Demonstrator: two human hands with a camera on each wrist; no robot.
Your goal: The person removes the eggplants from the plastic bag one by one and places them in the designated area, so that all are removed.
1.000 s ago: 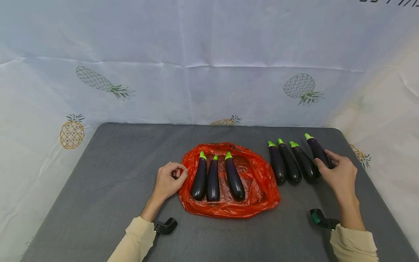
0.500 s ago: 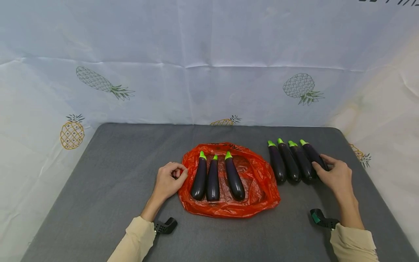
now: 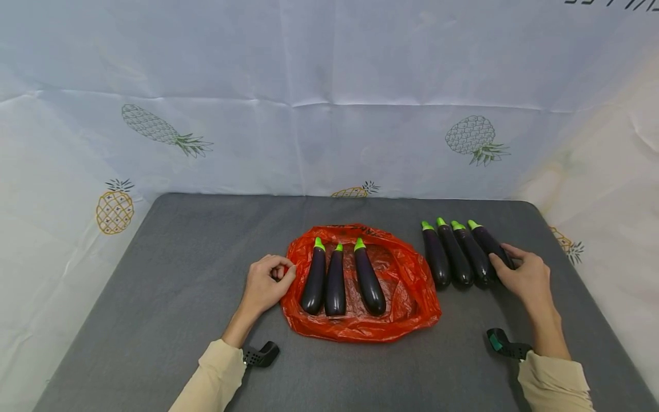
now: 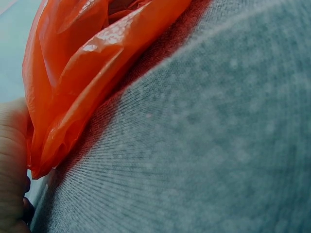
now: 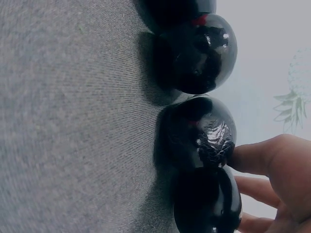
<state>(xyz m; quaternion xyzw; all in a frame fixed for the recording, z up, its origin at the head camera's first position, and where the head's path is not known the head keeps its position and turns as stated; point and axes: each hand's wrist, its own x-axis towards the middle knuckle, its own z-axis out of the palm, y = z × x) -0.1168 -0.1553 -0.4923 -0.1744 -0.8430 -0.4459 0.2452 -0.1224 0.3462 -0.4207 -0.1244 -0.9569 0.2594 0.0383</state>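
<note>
My left hand (image 3: 266, 286) pinches the left edge of a red plastic bag (image 3: 360, 332), which lies spread with its mouth open. Three dark purple eggplants with green caps lie in it, the right one (image 3: 368, 283) slightly apart from the other two. To the bag's right, several more eggplants lie side by side. My right hand (image 3: 525, 280) grips the rightmost eggplant (image 3: 485, 239) by its lower half, thumb at its left side. In the right wrist view the gripped eggplant (image 5: 208, 201) meets its neighbour (image 5: 204, 131), with the thumb at the seam between them.
A grey cloth covers the table (image 3: 170, 274). Behind it hangs a pale sheet (image 3: 309, 68) printed with pineapples. The leftmost eggplant of the row (image 3: 436, 260) lies close to the bag's right edge. Each wrist carries a black camera mount.
My right hand has slid the rightmost eggplant left against the row. The neighbouring eggplant has shifted slightly left as well. My left hand and the bag stay in place.
</note>
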